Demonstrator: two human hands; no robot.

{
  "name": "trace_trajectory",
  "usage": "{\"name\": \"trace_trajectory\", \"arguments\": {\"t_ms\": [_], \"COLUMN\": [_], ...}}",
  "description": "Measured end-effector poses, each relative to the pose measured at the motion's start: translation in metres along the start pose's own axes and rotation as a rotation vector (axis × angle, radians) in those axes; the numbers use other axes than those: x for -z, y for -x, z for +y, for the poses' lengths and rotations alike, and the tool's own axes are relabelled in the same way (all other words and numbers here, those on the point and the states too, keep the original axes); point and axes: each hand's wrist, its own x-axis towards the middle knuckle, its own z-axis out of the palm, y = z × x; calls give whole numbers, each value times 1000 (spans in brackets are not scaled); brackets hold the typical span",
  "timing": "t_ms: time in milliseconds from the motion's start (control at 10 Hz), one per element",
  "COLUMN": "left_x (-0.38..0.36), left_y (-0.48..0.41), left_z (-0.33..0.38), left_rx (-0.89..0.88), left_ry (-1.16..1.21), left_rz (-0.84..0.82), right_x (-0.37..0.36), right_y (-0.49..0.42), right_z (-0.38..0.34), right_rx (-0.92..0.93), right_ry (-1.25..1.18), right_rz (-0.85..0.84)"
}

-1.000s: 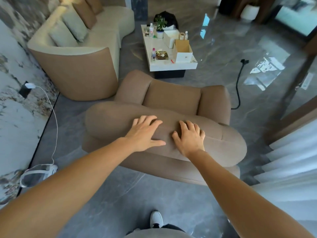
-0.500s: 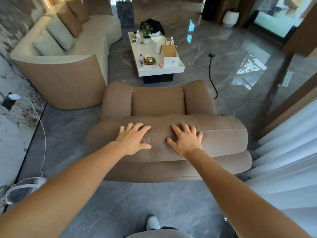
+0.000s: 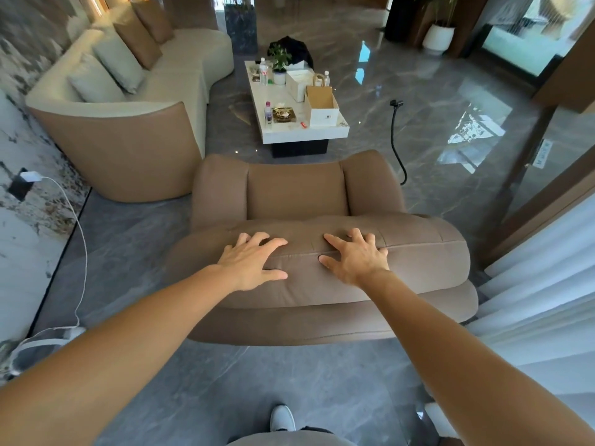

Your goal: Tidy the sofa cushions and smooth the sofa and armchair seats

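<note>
I stand behind a brown armchair [image 3: 296, 191] and look down over its padded backrest [image 3: 425, 252]. My left hand [image 3: 254, 260] and my right hand [image 3: 354, 259] both lie on top of the backrest. Their fingers are spread and curl over its front edge, and the thumbs press into the rear side. The seat in front is bare. At the upper left stands a cream sofa [image 3: 180, 75] with a tan outer shell. Two pale cushions [image 3: 93, 83] and two tan cushions [image 3: 136, 43] lean in a row along its back.
A white coffee table [image 3: 302, 133] with bottles, a plant, boxes and a paper bag stands just beyond the armchair. A black cable [image 3: 397, 146] curls on the glossy floor to the right. A white charger cord [image 3: 79, 220] hangs down the left wall. White curtains [image 3: 547, 284] hang at the right.
The armchair has swung from an angle to face squarely away from me, with both hands staying on its backrest. My view has lifted, showing more of the room.
</note>
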Motion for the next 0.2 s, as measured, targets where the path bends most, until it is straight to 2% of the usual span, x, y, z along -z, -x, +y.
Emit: {"name": "trace_trajectory", "arguments": {"t_ms": [100,200], "left_x": [19,50], "left_y": [0,-11], "left_z": [-5,-6], "left_rx": [16,32], "left_ry": [25,13], "left_rz": [-50,-181], "right_x": [16,48], "right_y": [-6,-19], "right_z": [-2,-4], "right_rx": [-1,46], "right_ry": [22,-28], "right_rz": [-55,-198]}}
